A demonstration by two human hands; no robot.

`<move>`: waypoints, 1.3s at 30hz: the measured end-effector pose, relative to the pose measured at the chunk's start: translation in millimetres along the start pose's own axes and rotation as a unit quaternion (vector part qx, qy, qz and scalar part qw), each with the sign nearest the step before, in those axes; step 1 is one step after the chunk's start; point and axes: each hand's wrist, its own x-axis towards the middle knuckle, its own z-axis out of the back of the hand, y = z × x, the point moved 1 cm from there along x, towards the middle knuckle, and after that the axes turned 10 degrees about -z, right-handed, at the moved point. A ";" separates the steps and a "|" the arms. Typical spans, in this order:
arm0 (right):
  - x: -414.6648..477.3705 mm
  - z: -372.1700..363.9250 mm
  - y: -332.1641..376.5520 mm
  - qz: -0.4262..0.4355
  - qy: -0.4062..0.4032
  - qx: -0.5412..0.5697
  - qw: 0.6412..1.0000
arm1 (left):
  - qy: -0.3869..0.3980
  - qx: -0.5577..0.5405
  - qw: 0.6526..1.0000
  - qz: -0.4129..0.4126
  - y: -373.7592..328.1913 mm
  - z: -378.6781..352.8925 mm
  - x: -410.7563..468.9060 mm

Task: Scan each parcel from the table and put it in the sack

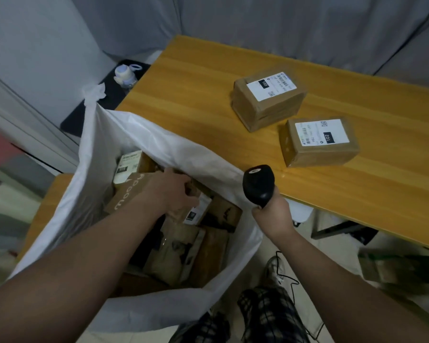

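**Handling.** The parcel 150 (268,105) and the parcel 102 (320,144) are taped cardboard boxes. They are judged stiff, light enough for one hand, and somewhat slick where the tape runs. Take hold across the two long side faces, with the label left uncovered and facing up for scanning.

**Position.** Both boxes rest on the tabletop (196,78), to the right of the sack (124,134) and well apart from it. They sit close together, and parcel 102 is the farther from the sack.

**Grip state.**
- The left grip (174,191) is inside the sack. Its fingers are curled over a small parcel (198,211) lying on the packed load.
- The right grip (273,214) is just outside the sack's right rim, closed around the handle of the scanner (258,185).

Neither grip touches a tabletop box.
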 end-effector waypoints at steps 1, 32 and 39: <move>-4.2 2.3 -2.0 -0.003 -0.004 0.016 1.000 | -0.014 -0.006 1.000 -0.018 -1.7 -4.4 2.0; 89.7 225.4 -77.2 -0.097 -0.060 0.151 0.982 | -0.011 -0.343 0.939 -0.017 -217.2 39.8 185.3; 145.2 261.3 -59.5 -0.108 0.017 0.168 0.980 | -0.027 -0.443 0.896 0.024 -225.6 20.4 202.9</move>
